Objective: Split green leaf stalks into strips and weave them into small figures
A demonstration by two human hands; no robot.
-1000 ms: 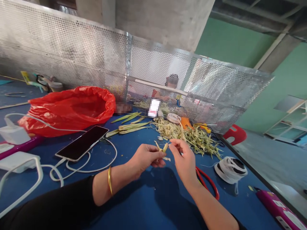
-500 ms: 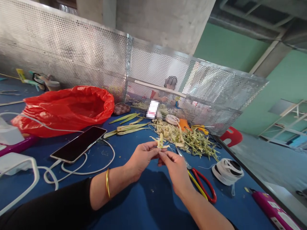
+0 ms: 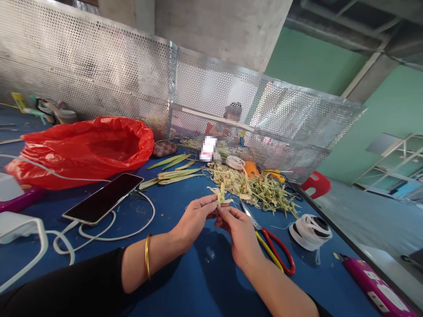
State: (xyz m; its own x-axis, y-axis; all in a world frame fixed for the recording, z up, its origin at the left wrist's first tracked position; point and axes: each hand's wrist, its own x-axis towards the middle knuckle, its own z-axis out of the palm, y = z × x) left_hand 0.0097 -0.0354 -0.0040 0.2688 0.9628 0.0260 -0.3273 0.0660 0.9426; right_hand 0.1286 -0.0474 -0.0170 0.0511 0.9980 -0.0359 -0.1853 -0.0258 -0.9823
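My left hand (image 3: 194, 219) and my right hand (image 3: 238, 233) meet over the blue table (image 3: 205, 281), both pinching a small folded piece of pale leaf strip (image 3: 221, 196) that sticks up between the fingertips. A gold bangle sits on my left wrist. Red-handled scissors (image 3: 274, 248) lie on the table just right of my right hand. A heap of cut leaf scraps (image 3: 254, 187) lies beyond the hands, and long green leaf strips (image 3: 175, 171) lie to its left.
A red plastic bag (image 3: 86, 147) stands open at the left. A phone (image 3: 103, 198) on a white cable lies in front of it. A roll of white tape (image 3: 310, 229) and a pink object (image 3: 376, 288) are at the right. A perforated metal screen (image 3: 132, 83) backs the table; a person sits behind it.
My hands have come together from slightly apart, and my right fingers now pinch the leaf piece just below my left fingertips. The view shifted a little.
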